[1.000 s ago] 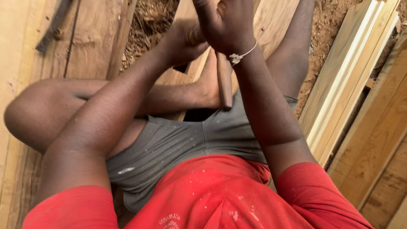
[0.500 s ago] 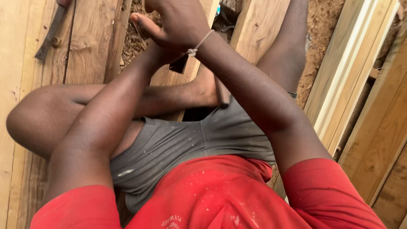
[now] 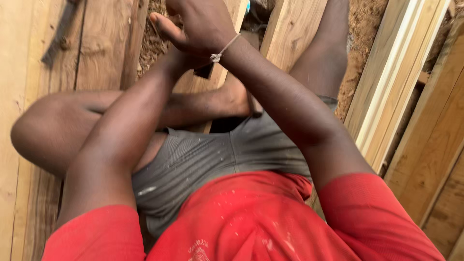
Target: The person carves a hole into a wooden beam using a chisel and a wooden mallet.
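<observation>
At the far left, pale planks [image 3: 19, 72] run up the frame, a dark flat metal tool [image 3: 60, 36] lying on them, well apart from the hands. Next over, a bent bare knee [image 3: 43, 130] rests on the boards; person seated cross-legged, grey shorts [image 3: 212, 159], red shirt [image 3: 251, 222] flecked with pale dust. Left forearm rises from the lower left to the top centre, where the left hand [image 3: 181, 55] is mostly hidden beneath the right; whether its grip is closed on anything, cannot tell. Right hand [image 3: 200, 24] lies across it, thumb out to the left, fingers curled over, a thin cord bracelet [image 3: 220, 50] at the wrist. A small dark object [image 3: 203, 71] shows just under the hands, partly covered, against a light board [image 3: 227, 72] — kind not clear; the right grip looks closed, but on what the view does not show. Sawdust-strewn ground [image 3: 152, 43] lies beyond. To the right, the other leg stretches up along a wide plank [image 3: 290, 34], then reddish dirt [image 3: 360, 58], then stacked pale lumber [image 3: 386, 96] and darker boards [image 3: 435, 159] at the edge. Judgement: work sits close over the board, so wrists kept stacked and steady, pressure straight down, dark object held square to the wood, foot [image 3: 237, 99] clear of it.
</observation>
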